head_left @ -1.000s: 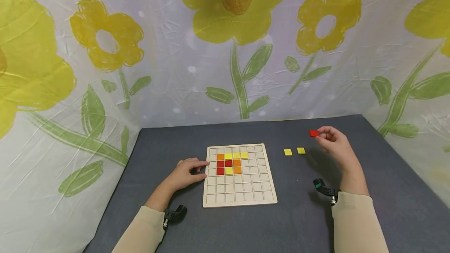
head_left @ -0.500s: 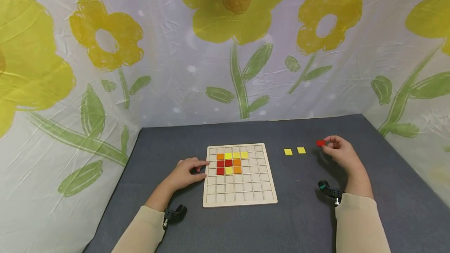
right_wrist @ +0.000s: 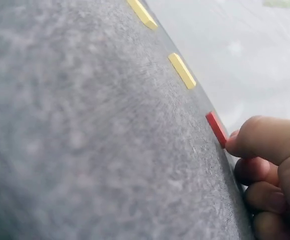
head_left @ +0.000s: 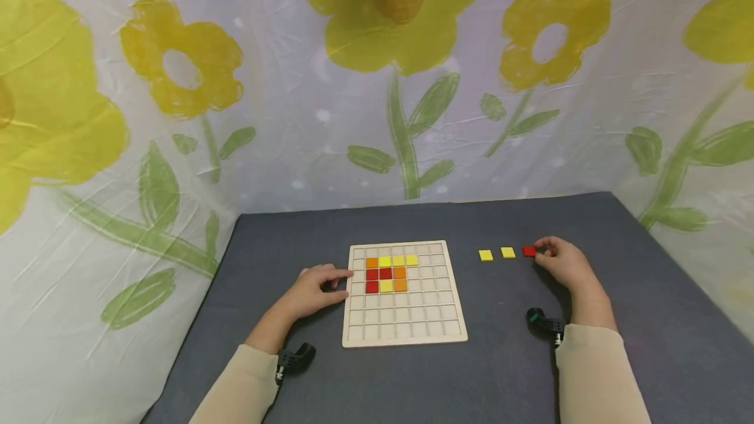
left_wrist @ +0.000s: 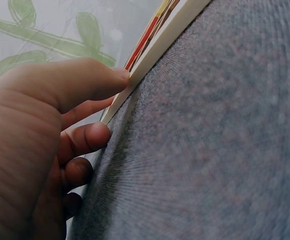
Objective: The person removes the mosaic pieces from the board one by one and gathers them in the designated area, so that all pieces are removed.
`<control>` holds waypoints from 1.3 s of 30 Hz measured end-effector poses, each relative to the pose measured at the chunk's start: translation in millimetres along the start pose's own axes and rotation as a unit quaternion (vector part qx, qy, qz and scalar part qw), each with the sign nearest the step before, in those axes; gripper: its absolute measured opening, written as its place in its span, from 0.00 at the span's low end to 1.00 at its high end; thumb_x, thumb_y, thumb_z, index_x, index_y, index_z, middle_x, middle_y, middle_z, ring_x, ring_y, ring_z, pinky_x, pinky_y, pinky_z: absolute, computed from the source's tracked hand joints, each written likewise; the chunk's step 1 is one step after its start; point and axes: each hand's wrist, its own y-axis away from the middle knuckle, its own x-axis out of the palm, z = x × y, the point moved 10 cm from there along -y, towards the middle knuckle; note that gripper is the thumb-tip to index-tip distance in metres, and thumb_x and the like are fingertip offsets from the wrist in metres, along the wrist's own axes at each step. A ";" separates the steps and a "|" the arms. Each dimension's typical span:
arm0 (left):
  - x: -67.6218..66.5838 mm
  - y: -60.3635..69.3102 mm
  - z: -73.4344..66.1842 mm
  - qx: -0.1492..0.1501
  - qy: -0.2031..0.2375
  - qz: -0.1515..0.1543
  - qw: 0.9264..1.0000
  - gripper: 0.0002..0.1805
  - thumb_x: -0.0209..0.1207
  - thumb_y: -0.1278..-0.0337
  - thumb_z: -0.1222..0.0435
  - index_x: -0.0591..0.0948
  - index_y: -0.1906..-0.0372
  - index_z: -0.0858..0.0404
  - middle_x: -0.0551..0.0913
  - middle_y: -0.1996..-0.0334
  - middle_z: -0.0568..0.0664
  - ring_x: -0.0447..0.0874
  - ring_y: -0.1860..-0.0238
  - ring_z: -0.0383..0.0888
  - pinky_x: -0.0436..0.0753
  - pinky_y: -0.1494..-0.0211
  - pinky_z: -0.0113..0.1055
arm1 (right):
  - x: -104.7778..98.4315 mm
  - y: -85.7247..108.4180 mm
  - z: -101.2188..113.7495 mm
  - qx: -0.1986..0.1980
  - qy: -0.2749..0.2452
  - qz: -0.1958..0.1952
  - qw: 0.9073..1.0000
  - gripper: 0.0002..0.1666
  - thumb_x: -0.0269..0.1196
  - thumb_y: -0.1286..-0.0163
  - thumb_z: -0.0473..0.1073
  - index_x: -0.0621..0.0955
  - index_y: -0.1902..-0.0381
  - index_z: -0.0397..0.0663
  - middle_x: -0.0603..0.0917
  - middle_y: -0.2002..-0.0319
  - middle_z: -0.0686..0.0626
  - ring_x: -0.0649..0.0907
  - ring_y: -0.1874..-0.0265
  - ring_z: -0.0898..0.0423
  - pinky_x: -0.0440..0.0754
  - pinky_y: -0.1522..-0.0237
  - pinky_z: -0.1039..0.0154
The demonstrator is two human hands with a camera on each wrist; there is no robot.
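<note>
A pale wooden grid board lies on the dark cloth, with several orange, yellow and red square tiles in its upper-left cells. My left hand rests beside it, thumb and index fingertip touching its left edge. In the left wrist view the thumb meets the board's pale side. My right hand pinches the right side of a red square tile at the cloth. In the right wrist view, this red tile sits low against the cloth, between thumb and a mostly hidden finger.
Two loose yellow tiles, a nearer-board one and another, lie in a row left of the red tile. A flower-print curtain rises behind the table. Each wrist wears a black camera mount.
My right hand has come down with the red tile, first rightward, then back left, to the right end of the yellow tile row. The left hand and board stay put.
</note>
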 end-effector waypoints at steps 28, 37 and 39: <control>4.0 -0.7 3.6 -0.007 0.004 0.003 1.000 0.23 0.71 0.40 0.56 0.86 0.40 0.53 0.72 0.71 0.41 0.68 0.69 0.40 0.57 0.55 0.47 | -4.9 8.7 63.0 -0.056 -0.090 0.073 0.992 0.22 0.56 0.26 0.31 0.73 0.36 0.32 0.62 0.79 0.52 0.61 0.84 0.57 0.67 0.76 0.59; 4.1 -0.6 6.1 -0.016 0.004 0.001 1.000 0.23 0.71 0.40 0.56 0.86 0.39 0.53 0.72 0.71 0.40 0.68 0.68 0.39 0.57 0.54 0.48 | 17.6 13.2 136.5 -0.135 -0.113 0.098 0.979 0.16 0.58 0.22 0.36 0.77 0.40 0.38 0.72 0.72 0.43 0.69 0.80 0.54 0.72 0.74 0.59; 4.1 0.1 5.6 -0.010 0.006 0.001 1.000 0.23 0.71 0.40 0.56 0.86 0.40 0.53 0.72 0.71 0.40 0.68 0.68 0.39 0.57 0.54 0.48 | 25.5 15.4 148.4 -0.145 -0.121 0.113 0.975 0.16 0.59 0.22 0.37 0.77 0.40 0.39 0.74 0.70 0.41 0.73 0.78 0.48 0.75 0.73 0.57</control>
